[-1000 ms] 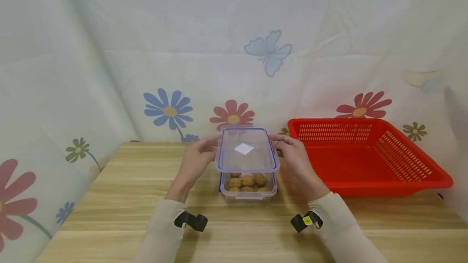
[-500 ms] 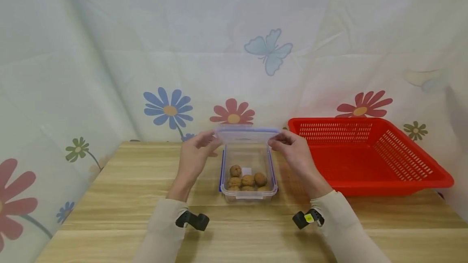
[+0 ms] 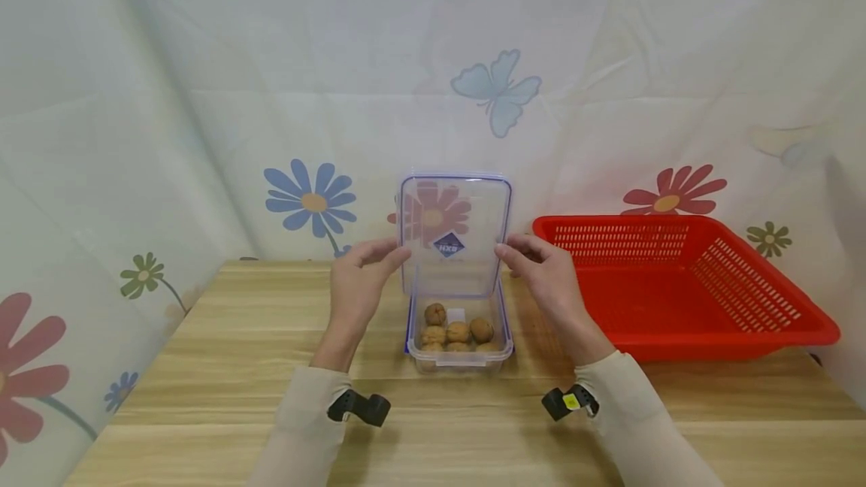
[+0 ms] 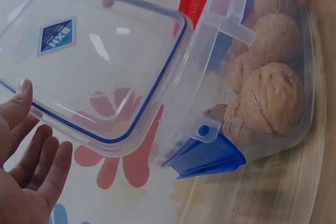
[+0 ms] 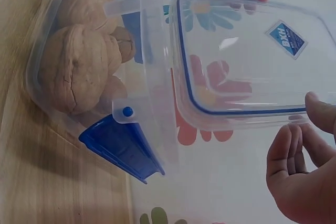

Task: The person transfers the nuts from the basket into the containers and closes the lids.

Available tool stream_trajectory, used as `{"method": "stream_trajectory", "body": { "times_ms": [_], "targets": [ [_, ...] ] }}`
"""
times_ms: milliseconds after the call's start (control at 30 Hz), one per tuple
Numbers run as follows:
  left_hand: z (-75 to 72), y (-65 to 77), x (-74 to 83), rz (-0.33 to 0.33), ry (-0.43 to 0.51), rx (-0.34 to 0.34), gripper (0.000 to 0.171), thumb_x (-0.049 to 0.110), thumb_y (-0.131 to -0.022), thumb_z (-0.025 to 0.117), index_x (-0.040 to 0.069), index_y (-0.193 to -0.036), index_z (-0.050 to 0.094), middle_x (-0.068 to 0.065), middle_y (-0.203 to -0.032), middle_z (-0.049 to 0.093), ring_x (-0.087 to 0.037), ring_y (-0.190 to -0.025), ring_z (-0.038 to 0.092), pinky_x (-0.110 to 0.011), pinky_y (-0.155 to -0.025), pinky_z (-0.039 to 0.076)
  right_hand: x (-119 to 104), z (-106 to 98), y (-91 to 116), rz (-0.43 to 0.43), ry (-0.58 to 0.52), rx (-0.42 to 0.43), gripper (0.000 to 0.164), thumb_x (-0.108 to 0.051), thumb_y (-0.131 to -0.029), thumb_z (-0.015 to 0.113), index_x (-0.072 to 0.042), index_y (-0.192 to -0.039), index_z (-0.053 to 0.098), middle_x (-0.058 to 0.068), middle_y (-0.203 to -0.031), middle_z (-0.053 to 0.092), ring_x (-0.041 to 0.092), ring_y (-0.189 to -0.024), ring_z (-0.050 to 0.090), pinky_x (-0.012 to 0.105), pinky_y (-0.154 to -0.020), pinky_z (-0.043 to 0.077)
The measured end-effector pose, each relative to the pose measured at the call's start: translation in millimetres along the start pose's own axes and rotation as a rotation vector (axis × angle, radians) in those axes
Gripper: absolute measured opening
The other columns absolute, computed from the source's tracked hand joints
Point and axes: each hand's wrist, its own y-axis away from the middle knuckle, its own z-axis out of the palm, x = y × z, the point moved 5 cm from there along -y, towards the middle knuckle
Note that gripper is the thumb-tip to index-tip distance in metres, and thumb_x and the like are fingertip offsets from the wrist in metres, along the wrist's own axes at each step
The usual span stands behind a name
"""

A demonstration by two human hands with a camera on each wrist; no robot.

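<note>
A clear plastic lid with a blue seal stands upright over the back part of a clear food container. My left hand pinches its left edge between thumb and fingers. On the opposite edge, my right hand pinches it likewise. A blue diamond label faces me. Several walnuts lie in the container, mostly toward its near end. Blue side latches hang swung outward from the container's rim, and a second one, the right latch, shows in the right wrist view.
A red plastic basket with slotted walls stands to the right, close to my right hand. The wooden table meets a white curtain printed with flowers and a butterfly at the back.
The lid has turned from lying slanted over the container, through edge-on, to upright, so its other face with the blue label shows. Both hands have stayed at its sides; container and basket keep their places.
</note>
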Motion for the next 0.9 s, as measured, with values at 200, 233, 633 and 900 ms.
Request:
{"method": "stream_trajectory", "body": {
  "times_ms": [200,233,633,900],
  "targets": [
    [1.1,0.9,3.6,0.009,0.016,-0.025,0.037,0.032,-0.092,0.087,0.009,-0.119,0.079,-0.006,-0.113,0.077,-0.033,-0.093,0.076,-0.033,-0.082,0.062,0,0,0,0.029,-0.027,-0.002,0.047,-0.041,-0.102,0.072,-0.009,-0.136,0.07,0.01,-0.129,0.069,0.032,-0.113,0.065,0.043,-0.105,0.057],
    [1.3,0.9,4.1,0.011,0.02,-0.028,0.036,0.031,-0.092,0.087,0.009,-0.12,0.079,-0.006,-0.112,0.077,-0.034,-0.093,0.075,-0.032,-0.08,0.063,0,0,0,0.03,-0.032,-0.005,0.047,-0.041,-0.102,0.072,-0.009,-0.136,0.07,0.01,-0.13,0.069,0.032,-0.114,0.066,0.045,-0.106,0.056],
    [5.2,1.6,3.4,0.007,0.075,-0.1,0.045,0.023,-0.094,0.085,0.018,-0.137,0.073,-0.013,-0.112,0.074,-0.028,-0.093,0.075,-0.042,-0.073,0.068,-1,0,3,-0.03,-0.023,-0.016,0.056,-0.028,-0.102,0.074,-0.012,-0.153,0.056,0.014,-0.128,0.065,0.034,-0.111,0.066,0.038,-0.089,0.065],
    [10.0,3.1,-4.9,-0.065,0.05,-0.142,0.046,0.02,-0.095,0.083,0.018,-0.139,0.072,-0.014,-0.119,0.073,-0.029,-0.095,0.076,-0.039,-0.071,0.068,2,1,1,-0.025,0.04,-0.044,0.056,-0.02,-0.103,0.073,-0.013,-0.155,0.055,0.02,-0.129,0.064,0.039,-0.104,0.067,0.038,-0.084,0.066]
  ]
}}
